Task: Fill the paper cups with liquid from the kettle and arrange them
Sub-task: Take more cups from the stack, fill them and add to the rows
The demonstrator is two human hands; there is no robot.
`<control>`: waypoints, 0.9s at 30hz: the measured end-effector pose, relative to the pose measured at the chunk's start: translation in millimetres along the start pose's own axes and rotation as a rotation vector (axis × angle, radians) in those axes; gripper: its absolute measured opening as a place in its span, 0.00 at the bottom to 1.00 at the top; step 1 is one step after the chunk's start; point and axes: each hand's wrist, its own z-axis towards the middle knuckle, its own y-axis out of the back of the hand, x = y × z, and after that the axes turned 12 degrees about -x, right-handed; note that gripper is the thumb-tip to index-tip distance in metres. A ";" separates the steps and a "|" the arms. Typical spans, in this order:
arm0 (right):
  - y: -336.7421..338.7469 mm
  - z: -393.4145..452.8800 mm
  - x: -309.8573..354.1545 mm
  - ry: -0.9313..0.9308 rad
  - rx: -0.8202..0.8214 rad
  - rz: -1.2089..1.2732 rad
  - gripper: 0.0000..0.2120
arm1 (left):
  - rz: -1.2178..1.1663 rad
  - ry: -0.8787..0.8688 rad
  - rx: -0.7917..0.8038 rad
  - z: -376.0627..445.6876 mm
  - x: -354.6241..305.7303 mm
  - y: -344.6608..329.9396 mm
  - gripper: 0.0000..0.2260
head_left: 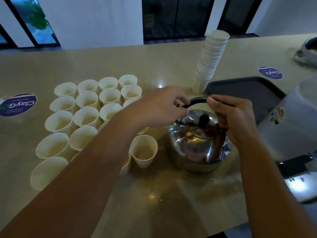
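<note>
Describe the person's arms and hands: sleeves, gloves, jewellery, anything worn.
Both forearms are bare up to the frame edge, with no sleeve in view. The left hand and right hand wear no gloves. No ring, watch or bracelet shows on either wrist or on the visible fingers. No marks or bandages can be made out in the dim light.

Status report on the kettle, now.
Both hands, left and right, grip shiny steel kettle's black handle. Kettle on counter. White paper cups close left.
</note>
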 end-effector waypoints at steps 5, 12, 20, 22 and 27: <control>10.7 1.8 -12.3 -0.057 -0.042 0.010 0.07 | 0.006 0.029 0.027 13.9 0.9 -20.0 0.15; 13.6 5.9 -16.9 -0.079 -0.023 -0.019 0.06 | 0.026 0.035 -0.036 19.5 7.7 -29.7 0.20; 19.8 43.3 23.1 0.078 0.030 -0.435 0.07 | 0.127 -0.064 -0.148 45.5 -8.2 -24.3 0.16; 10.9 68.4 29.6 0.110 -0.097 -0.411 0.12 | 0.109 -0.079 -0.213 63.0 -14.0 -23.8 0.14; -17.4 134.3 17.2 0.024 -0.214 -0.266 0.30 | 0.086 -0.045 -0.311 119.0 -19.1 -30.6 0.16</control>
